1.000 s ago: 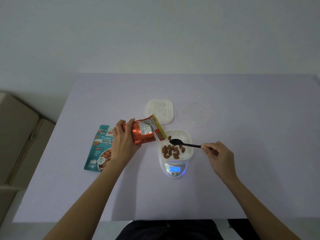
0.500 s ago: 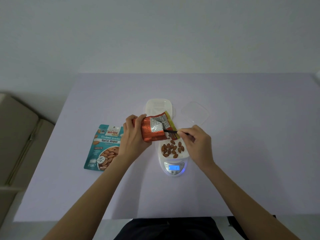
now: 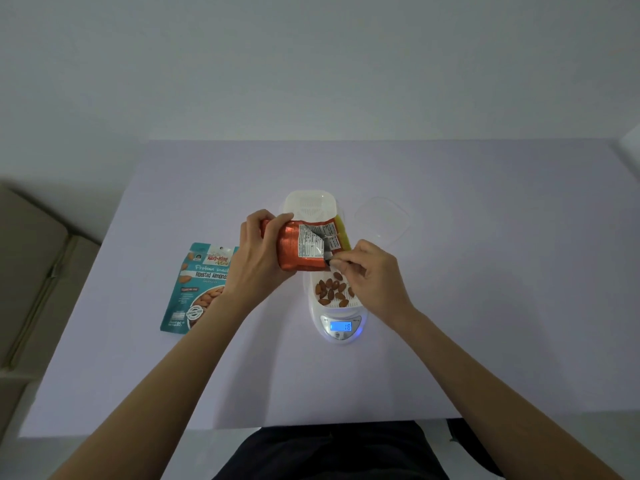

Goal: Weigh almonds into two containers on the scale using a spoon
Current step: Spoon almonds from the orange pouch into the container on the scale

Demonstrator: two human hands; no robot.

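Observation:
My left hand (image 3: 258, 252) grips an orange foil almond bag (image 3: 299, 249), held on its side with the mouth to the right. My right hand (image 3: 372, 271) holds a black spoon (image 3: 334, 262) whose bowl is pushed into the bag's mouth and hidden. Just below them a white container (image 3: 341, 304) holding several almonds (image 3: 330, 291) sits on the white scale (image 3: 341, 327), whose blue display reads 18. A second white container (image 3: 310, 204) stands behind the bag, partly covered by it.
A teal roasted-almonds pouch (image 3: 195, 289) lies flat on the table to the left of my left hand. A clear lid (image 3: 381, 220) rests at the back right of the scale. The lilac table (image 3: 485, 289) ends at a near edge by my lap.
My right hand carried the spoon from over the container up and left into the bag's mouth. My left hand lifted and levelled the bag slightly. The almonds in the container look unchanged.

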